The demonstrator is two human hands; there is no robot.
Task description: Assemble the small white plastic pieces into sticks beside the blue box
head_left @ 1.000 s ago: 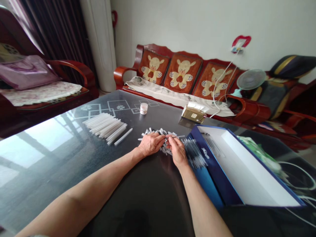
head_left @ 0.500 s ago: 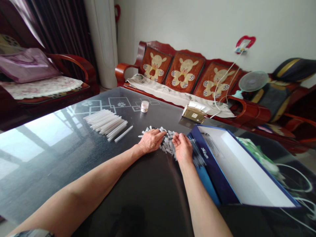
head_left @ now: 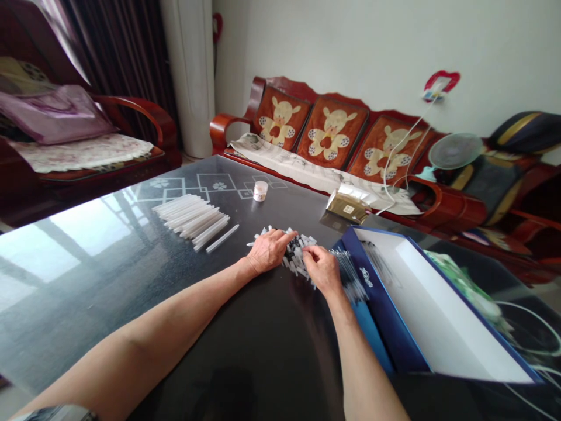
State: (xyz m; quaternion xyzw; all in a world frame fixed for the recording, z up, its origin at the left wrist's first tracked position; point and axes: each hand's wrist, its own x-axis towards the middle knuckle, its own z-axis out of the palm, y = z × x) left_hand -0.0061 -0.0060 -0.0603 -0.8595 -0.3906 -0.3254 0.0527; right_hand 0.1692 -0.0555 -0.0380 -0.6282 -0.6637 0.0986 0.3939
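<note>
- Glossy black glass tabletop (head_left: 79, 275) fills the foreground, with a carved red wooden sofa (head_left: 333, 131) and animal-patterned cushions behind it.
- Heap of short white plastic tubes (head_left: 298, 254), flecked dark, lies mid-table.
- Left hand (head_left: 269, 251) rests palm-down against the heap, fingers spread, not clamped.
- Right hand (head_left: 322, 270) curls into the heap; whether it pinches a tube, I can't tell.
- Left of the heap: a neat stack of long, smooth white tubes (head_left: 190, 217), one loose tube (head_left: 222, 238) just beside it.
- Right of the heap: thin glossy tubes (head_left: 348, 275) against an open navy cardboard box (head_left: 377, 310), white-lined.
- Beyond the heap: a small round jar (head_left: 260, 190).

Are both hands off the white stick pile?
No, the left hand and right hand both touch the white stick pile.
</note>
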